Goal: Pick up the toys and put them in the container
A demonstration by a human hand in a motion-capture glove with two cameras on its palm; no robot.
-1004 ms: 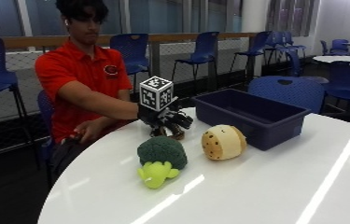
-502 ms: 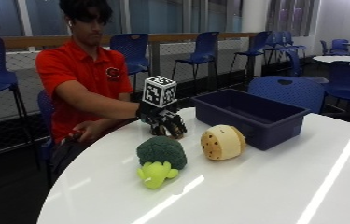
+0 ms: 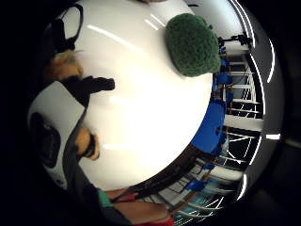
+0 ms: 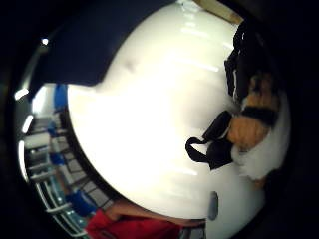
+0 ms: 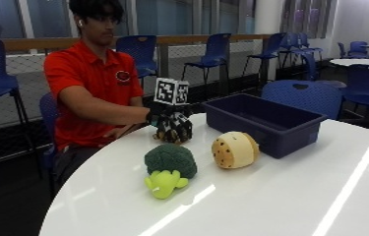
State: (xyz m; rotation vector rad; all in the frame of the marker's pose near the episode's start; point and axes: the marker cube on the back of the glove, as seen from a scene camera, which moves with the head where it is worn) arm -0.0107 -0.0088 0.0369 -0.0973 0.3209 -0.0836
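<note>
**Soft toys on a glossy table**

The white table (image 5: 289,196) is smooth and glossy, streaked with light reflections. The broccoli toy (image 5: 169,167) looks like nubbly plush cloth, green and matt. The tan round toy (image 5: 235,149) seems soft fabric too. The dark blue container (image 5: 262,123) looks like smooth plastic.

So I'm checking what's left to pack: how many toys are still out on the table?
2. The broccoli toy lies nearest the table's front edge; the round tan toy sits beside the blue container. The container's inside is hidden.
</note>
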